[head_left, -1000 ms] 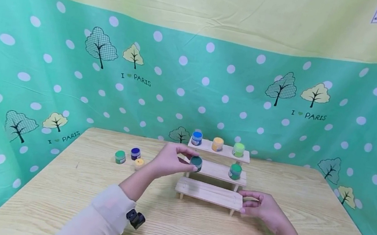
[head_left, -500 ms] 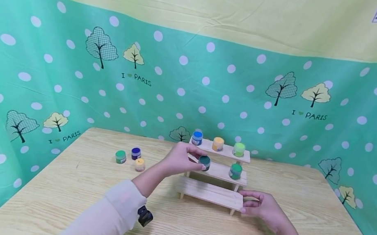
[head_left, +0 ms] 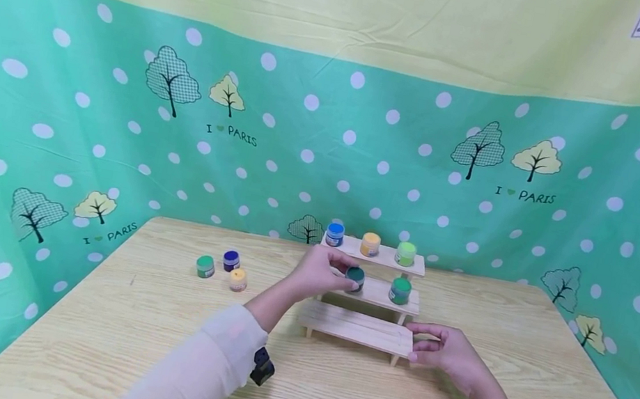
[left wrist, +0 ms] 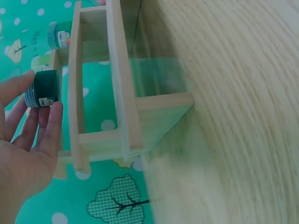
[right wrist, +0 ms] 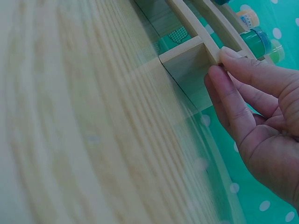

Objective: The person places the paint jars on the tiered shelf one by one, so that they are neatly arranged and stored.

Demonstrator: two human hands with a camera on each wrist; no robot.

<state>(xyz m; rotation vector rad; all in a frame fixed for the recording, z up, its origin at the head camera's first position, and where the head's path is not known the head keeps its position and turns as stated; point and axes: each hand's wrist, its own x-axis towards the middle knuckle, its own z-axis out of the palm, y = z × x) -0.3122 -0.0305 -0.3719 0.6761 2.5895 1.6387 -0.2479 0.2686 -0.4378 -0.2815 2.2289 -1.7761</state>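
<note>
My left hand (head_left: 315, 273) pinches a dark green paint jar (head_left: 355, 279) between thumb and fingers, close over the middle step of a small wooden three-step rack (head_left: 356, 327). In the left wrist view, the jar (left wrist: 46, 88) is gripped by its sides, label facing outward. A lighter green jar (head_left: 400, 290) stands at the right end of that middle step. On the top step sit a blue jar (head_left: 335, 234), an orange-yellow jar (head_left: 370, 245) and a light green jar (head_left: 405, 254). My right hand (right wrist: 261, 107) holds the right end of the bottom step between thumb and fingers.
Left of the rack, a green jar (head_left: 205, 266), a dark blue jar (head_left: 231, 260) and a pale orange jar (head_left: 238, 279) stand together on the wooden table (head_left: 325, 398). A dotted green and yellow cloth (head_left: 373, 109) hangs behind the table.
My left hand has moved right along the middle step with the dark green jar, closer to the lighter green one. The right hand and the rack have stayed in place.
</note>
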